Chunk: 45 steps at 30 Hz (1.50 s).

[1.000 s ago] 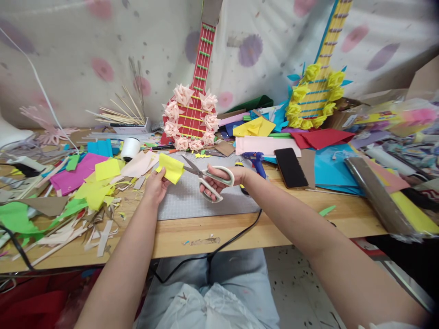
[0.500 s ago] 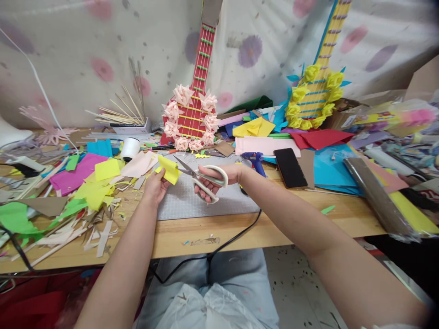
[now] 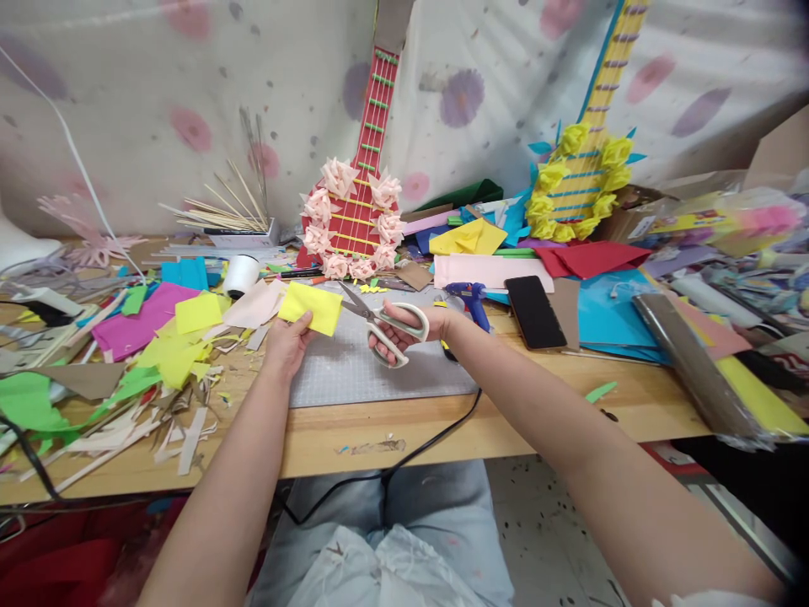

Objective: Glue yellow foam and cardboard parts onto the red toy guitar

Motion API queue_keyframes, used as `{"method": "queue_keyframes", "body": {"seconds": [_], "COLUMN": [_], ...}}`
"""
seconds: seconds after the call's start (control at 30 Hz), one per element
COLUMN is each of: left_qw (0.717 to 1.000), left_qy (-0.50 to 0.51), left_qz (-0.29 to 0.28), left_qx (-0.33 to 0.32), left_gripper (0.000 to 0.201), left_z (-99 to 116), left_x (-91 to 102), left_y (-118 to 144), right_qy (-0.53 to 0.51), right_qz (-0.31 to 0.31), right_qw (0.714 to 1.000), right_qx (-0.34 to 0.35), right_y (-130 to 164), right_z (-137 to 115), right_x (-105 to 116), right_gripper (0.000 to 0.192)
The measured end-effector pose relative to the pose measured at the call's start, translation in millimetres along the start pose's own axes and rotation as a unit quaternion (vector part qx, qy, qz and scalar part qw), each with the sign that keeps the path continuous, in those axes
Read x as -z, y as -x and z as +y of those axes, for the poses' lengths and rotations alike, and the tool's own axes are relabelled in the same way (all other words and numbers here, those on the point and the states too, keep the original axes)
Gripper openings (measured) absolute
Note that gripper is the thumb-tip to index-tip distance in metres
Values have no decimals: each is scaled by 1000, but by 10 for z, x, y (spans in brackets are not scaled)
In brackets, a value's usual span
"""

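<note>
Left hand pinches yellow paper over the grey mat near the tabletop's front edge; right hand grips scissors, blades closed beside it. Glue gun, phone right.

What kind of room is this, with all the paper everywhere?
Probably a craft workshop: paper scraps cover the wooden table, a paper guitar with flowers leans behind, and a glue gun lies ready.
</note>
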<state>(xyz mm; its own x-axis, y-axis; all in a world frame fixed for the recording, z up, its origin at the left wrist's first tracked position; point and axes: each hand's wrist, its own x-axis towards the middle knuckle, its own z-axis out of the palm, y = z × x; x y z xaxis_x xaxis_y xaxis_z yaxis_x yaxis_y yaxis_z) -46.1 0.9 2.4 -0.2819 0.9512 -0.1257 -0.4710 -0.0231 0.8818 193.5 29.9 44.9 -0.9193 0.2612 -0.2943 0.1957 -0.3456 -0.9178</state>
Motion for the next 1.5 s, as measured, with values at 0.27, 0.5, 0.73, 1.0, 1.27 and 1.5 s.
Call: {"method": "queue_keyframes", "body": {"seconds": [0.27, 0.5, 0.73, 1.0, 1.27, 1.5], "left_qw": [999, 999, 999, 999, 998, 995], "left_qy": [-22, -30, -21, -17, -18, -1], "left_qz": [-40, -28, -38, -41, -62, -80], "left_qx": [-21, -5, -6, 5, 21, 67], "left_gripper": [30, 26, 29, 30, 25, 17], "left_z": [-23, -16, -36, -40, -49, -18], "left_x": [-5, -43, -39, -41, -10, -69], "left_y": [25, 54, 41, 52, 28, 82], "right_qy": [-32, -30, -45, -31, -14, -27], "right_qz": [-32, -25, -5, -15, -6, 3], "right_qw": [999, 998, 997, 996, 996, 997], "right_qx": [17, 49, 59, 78, 88, 75], "right_y": [-124, -102, -117, -59, -39, -47], "right_z": [148, 153, 229, 214, 184, 199], "right_x": [91, 84, 137, 39, 43, 74], "right_gripper": [86, 90, 83, 83, 75, 77]}}
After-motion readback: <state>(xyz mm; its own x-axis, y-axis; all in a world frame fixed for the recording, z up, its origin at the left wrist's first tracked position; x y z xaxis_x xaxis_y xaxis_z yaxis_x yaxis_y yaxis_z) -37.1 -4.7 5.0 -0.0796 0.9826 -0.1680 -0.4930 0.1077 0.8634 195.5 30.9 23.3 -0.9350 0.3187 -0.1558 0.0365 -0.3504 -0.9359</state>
